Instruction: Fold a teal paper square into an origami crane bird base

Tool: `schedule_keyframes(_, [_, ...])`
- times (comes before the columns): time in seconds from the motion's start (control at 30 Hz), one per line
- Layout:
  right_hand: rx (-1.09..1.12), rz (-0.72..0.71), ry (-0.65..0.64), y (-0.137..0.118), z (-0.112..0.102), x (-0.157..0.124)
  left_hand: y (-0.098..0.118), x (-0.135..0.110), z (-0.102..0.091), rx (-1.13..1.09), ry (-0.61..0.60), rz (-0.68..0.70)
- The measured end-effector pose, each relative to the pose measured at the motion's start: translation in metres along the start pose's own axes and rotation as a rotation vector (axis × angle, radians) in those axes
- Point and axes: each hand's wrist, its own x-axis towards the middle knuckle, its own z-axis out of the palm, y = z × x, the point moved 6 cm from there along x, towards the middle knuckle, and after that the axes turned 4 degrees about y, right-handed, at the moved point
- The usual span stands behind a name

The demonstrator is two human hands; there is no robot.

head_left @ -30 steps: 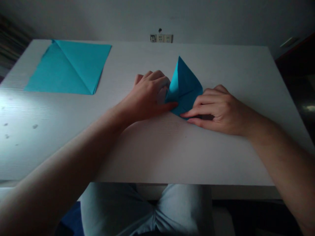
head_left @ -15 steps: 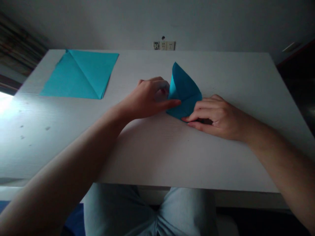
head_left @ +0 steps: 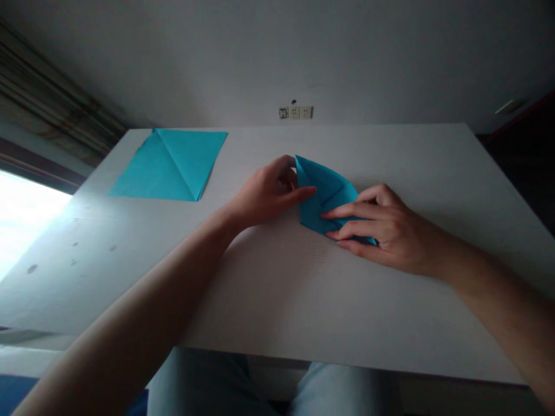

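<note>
A folded sheet of blue paper (head_left: 327,188) lies between my hands on the white table, its layers partly raised and a crease showing inside. My left hand (head_left: 277,188) pinches the paper's left side, thumb on the inner face and fingers behind it. On the lower right part, my right hand (head_left: 373,225) presses with its fingers spread over the paper along the near edge. Part of the right end of the sheet is hidden under that hand.
Several blue sheets (head_left: 173,167), creased diagonally, lie at the table's far left. The white table (head_left: 269,294) meets a wall with power sockets (head_left: 295,112). A curtain (head_left: 56,92) hangs at the left. My legs are below the near edge.
The raised upper flap has come down lower and opened flatter. My right hand's fingers have spread further over the paper. The whole view has shifted, with the table sitting lower.
</note>
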Motion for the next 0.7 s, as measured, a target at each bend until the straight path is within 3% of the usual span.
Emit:
schedule_keyframes(0.37, [-0.02, 0.027, -0.014, -0.001, -0.001, 0.0, 0.027, -0.008, 0.001, -0.044, 0.06, 0.002])
schedule_keyframes(0.7, [-0.103, 0.052, -0.044, -0.005, -0.003, 0.001, 0.021, -0.007, -0.001, -0.055, 0.045, -0.064])
